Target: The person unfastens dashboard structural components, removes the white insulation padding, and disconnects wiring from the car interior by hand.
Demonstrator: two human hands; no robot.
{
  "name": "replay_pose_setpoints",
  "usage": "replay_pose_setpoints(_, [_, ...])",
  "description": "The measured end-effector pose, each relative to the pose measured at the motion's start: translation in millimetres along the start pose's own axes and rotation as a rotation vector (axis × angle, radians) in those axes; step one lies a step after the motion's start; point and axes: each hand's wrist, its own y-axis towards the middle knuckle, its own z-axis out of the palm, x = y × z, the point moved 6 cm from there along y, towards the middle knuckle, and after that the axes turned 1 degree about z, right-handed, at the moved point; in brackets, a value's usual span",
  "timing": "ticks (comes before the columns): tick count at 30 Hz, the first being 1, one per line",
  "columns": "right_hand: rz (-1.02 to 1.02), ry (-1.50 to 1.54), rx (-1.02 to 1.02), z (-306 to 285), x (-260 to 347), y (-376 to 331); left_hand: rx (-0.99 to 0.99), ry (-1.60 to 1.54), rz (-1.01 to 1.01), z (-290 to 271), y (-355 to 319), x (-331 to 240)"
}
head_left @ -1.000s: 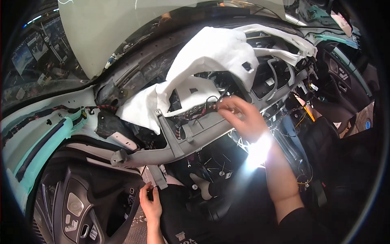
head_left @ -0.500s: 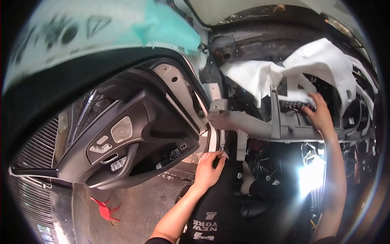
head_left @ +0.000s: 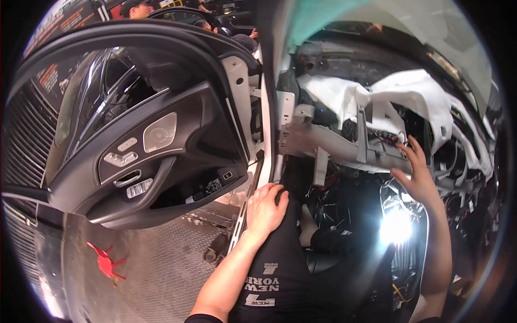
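A work lamp (head_left: 396, 229) is glaring white low in the dim cabin, washing out detail around it; edges are bending and darkening, and the metal crossbeam (head_left: 344, 148) is blurring.

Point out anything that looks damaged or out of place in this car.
The dashboard is stripped to a bare grey crossbeam, with white padding draped over it and loose wiring hanging below. The right hand reaches to the beam; the left hand rests by the door sill.

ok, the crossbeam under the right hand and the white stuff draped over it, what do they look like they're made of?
Crossbeam: looks like bare metal, dull grey, unpainted, with stamped upright brackets; the frame is blurred, so not certain. White padding: soft felt or foam-like insulation, matte, sagging and folding over the beam. Right hand rests its fingertips at the beam's edge.
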Motion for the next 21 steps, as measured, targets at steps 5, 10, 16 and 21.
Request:
replay_pose_setpoints(5, [0.0, -0.019, 0.012, 16.9, -17.2, -53.5, -0.041, 0.012, -0.002, 2.2, 0.3, -3.3])
replay_pose_setpoints(10, [0.083, -0.078, -0.023, 64.8, -65.9, -152.2, -0.1, -0.092, 0.041, -1.9, 0.2, -6.7])
replay_pose_setpoints(16, [0.157, -0.251, 0.083, 152.9, -67.5, -273.6, -0.092, -0.157, 0.033, -10.4, -2.8, 0.7])
replay_pose_setpoints(21, [0.418, -0.163, 0.126, 117.0, -2.5, -256.6, -0.087, -0.175, 0.017, -13.7, -5.4, 3.0])
